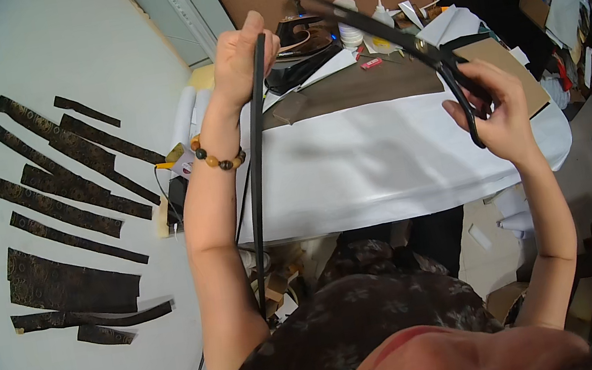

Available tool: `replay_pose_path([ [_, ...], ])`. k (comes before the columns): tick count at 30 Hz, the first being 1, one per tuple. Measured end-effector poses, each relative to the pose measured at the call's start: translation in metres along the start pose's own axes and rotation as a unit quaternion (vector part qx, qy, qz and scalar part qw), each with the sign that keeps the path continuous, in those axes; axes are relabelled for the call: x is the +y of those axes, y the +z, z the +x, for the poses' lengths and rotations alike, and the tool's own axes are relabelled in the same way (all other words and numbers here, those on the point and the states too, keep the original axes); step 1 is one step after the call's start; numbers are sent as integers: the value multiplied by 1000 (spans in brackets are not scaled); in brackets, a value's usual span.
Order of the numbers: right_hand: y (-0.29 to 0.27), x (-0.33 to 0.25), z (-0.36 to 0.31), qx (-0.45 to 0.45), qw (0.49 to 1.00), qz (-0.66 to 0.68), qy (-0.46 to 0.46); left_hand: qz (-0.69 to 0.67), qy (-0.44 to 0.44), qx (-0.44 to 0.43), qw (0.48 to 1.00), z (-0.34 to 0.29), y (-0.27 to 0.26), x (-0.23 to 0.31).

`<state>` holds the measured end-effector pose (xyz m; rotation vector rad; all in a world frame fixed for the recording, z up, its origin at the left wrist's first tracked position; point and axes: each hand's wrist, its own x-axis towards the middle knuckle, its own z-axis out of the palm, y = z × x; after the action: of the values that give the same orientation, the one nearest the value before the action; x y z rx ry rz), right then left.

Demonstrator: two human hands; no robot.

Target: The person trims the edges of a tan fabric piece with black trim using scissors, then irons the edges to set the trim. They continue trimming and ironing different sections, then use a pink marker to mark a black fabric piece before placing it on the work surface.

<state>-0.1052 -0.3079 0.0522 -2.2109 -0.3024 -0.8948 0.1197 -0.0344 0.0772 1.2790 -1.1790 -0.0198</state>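
My left hand [239, 58] is raised over the table, its fingers closed on a long, narrow black strip [255, 168]. The strip hangs down along the inside of my forearm to about the elbow. My right hand [505, 109] grips the handles of large black scissors [400, 35], with fingers and thumb in the loops. Their long blades point up and left, and the tips blur a little near the back of the table. A gap separates the scissors from the strip.
Dark patterned fabric pieces [71, 279] hang on the white wall at left. A white-covered table [385, 163] lies before me. At its back are an iron [299, 33], a white bottle [381, 15], papers and a red item [371, 64]. A brown board [510, 70] lies at right.
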Motion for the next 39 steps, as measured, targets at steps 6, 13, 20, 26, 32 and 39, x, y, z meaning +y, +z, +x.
replay_pose_path([
  [6,3,20,-9,25,993,4,-113,-81,-39,-39,995,-13,14,-19],
  [13,0,15,-6,-2,993,-19,-120,-48,-45,-20,998,-20,26,-14],
  [20,-5,18,-5,-11,992,-27,-123,-58,-19,-37,997,-22,27,-13],
  [26,-9,20,-4,-42,992,-38,-117,-45,-38,-30,998,-25,24,-14],
  [32,-7,15,-1,-41,992,-39,-113,-35,-50,-20,998,-29,24,-14],
  [39,-4,14,0,-50,991,-39,-121,-42,-41,-30,998,-29,22,-15],
])
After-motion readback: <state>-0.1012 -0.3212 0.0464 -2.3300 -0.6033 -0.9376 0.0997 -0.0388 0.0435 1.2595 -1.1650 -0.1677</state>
